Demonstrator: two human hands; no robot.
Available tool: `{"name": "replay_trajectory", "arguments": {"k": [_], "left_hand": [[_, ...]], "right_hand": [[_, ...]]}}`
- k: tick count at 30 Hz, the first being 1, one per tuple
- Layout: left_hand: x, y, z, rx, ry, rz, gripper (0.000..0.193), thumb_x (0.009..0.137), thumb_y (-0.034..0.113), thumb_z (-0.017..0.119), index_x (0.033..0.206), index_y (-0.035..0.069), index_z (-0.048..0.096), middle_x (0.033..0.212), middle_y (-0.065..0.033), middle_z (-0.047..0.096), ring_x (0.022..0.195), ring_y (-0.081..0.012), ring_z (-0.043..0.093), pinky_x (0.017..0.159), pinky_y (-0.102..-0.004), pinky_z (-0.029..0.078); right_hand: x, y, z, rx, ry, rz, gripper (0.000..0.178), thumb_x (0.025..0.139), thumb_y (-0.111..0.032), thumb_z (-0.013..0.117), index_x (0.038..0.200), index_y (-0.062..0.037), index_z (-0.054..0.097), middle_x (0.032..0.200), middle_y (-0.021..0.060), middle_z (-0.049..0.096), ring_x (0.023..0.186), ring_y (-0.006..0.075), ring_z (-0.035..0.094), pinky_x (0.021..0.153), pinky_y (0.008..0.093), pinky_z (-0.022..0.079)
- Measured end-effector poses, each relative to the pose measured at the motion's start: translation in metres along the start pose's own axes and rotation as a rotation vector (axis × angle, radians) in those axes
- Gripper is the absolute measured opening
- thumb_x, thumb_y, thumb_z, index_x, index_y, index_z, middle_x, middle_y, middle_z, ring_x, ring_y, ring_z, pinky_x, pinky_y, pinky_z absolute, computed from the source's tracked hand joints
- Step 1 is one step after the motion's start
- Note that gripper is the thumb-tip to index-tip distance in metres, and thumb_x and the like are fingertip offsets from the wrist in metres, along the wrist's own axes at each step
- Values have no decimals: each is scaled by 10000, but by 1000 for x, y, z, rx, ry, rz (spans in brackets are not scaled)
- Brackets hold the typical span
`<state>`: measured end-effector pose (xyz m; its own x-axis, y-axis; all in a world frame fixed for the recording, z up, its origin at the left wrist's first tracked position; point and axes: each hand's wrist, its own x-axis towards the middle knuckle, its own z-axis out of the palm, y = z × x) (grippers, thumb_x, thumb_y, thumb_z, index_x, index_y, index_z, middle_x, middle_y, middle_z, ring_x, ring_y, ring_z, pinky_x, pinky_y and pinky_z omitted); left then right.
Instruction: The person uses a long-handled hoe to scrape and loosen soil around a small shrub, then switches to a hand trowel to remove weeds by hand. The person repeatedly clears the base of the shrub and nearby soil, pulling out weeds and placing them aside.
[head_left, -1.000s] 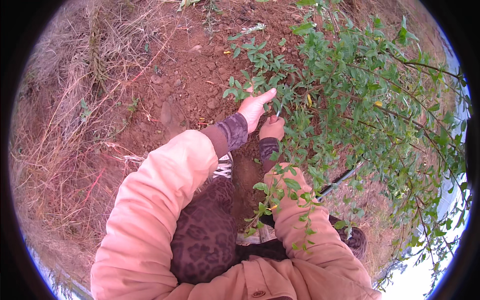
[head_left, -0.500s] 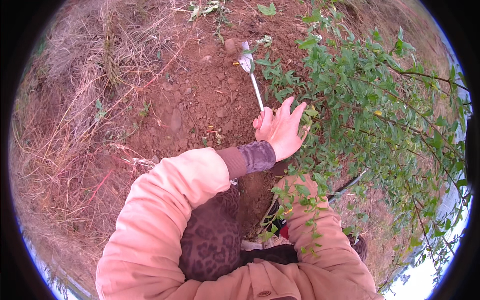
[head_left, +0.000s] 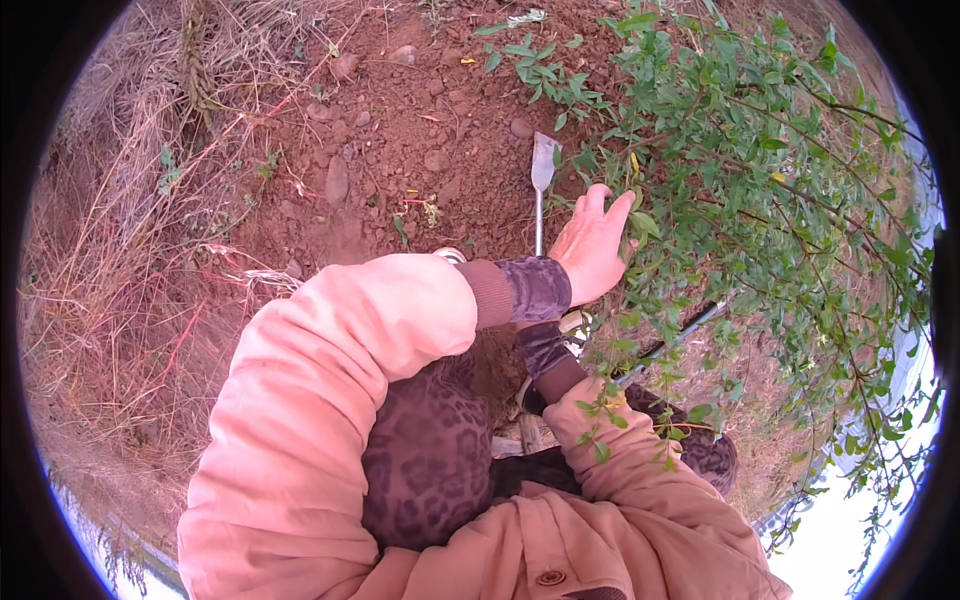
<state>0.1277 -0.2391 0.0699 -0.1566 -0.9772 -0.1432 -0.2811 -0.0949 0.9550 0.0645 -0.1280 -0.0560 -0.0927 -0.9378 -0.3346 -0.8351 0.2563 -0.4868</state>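
My left hand (head_left: 594, 245) reaches across from the left, its fingers apart and bent at the edge of a leafy green bush (head_left: 690, 170). Its fingertips are among the nearest leaves; no stem shows firmly gripped. A small spade (head_left: 541, 170) with a flat pale metal blade and thin metal shaft points away from me over the reddish soil (head_left: 440, 190). Its shaft disappears behind my left wrist, where my right forearm (head_left: 550, 355) also ends. The fingers of my right hand are hidden there, but the spade moves with that hand.
Dry grass (head_left: 120, 230) covers the left side. Stones (head_left: 337, 180) lie in the loose soil. Long leafy branches (head_left: 830, 260) arch over the right side, and a dark pole (head_left: 670, 340) lies beneath them. My knee in patterned cloth (head_left: 425, 460) is below my left arm.
The spade's blade has come nearer to me and to the right, toward the bush's base. My left fingers have curled more beside the leaves. The whole view has shifted a little.
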Motion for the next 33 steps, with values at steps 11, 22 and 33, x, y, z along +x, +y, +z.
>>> {"name": "replay_trajectory", "arguments": {"k": [11, 22, 33], "left_hand": [[-3, 13, 18, 46, -70, -33, 509, 703, 117, 598, 1157, -17, 411, 1113, -184, 356, 1050, -341, 401, 858, -402, 372], [1, 15, 5, -48, -25, 13, 521, 666, 66, 565, 1156, -34, 421, 1108, -184, 366, 1057, -332, 399, 868, -422, 356], [8, 17, 0, 22, -70, -65, 471, 705, 116, 556, 1150, 16, 437, 1110, -135, 392, 1064, -290, 414, 806, -424, 370]], "right_hand": [[57, -21, -29, 155, 129, 387, 55, 847, -124, 512, 861, -119, 460, 695, 19, 526, 618, 161, 527, 575, 280, 431], [64, -56, -48, 1009, -46, 648, 208, 811, -72, 554, 745, -120, 362, 563, -19, 390, 415, 106, 349, 385, 258, 299], [97, 14, -21, 713, 85, 613, 192, 775, -46, 577, 737, -100, 397, 606, -18, 434, 450, 113, 395, 434, 253, 337]]}}
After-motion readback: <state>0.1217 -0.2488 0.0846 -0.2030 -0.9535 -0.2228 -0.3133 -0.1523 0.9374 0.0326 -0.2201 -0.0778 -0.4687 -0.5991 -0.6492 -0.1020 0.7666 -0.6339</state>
